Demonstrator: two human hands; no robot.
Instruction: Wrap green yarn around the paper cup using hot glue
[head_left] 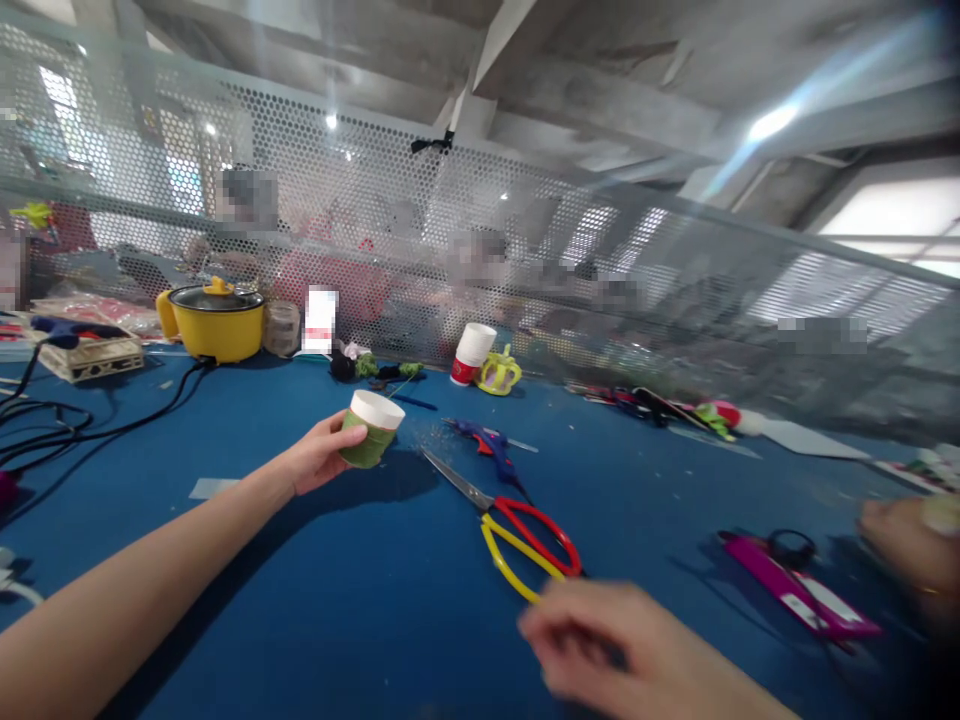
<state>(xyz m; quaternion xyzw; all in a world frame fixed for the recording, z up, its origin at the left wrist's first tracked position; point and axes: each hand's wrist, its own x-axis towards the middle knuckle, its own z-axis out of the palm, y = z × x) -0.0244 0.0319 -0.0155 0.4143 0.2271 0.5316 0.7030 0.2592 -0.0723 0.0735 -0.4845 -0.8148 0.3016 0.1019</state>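
Note:
My left hand [328, 452] is closed around a paper cup [365, 450] wrapped in green yarn, its white rim bare and tilted toward me. A thin green strand rises from the cup toward a ball of green yarn [367, 366] behind it. At the lower right, my right hand [607, 640] is blurred, its fingers curled inward; whatever they may hold is hidden. Just beyond it lie large scissors [491, 505] with one red and one yellow handle, blades pointing away to the left. Its knuckles overlap the end of the yellow handle in view; contact cannot be told.
A blue glue gun [487, 445] lies behind the scissors. Stacked paper cups [473, 353] stand beside a yellow crown-shaped piece [499, 373]. A yellow electric pot [219, 325] is back left. Another person's hand [904, 540] is at right, near a purple power strip [799, 588] with a cable.

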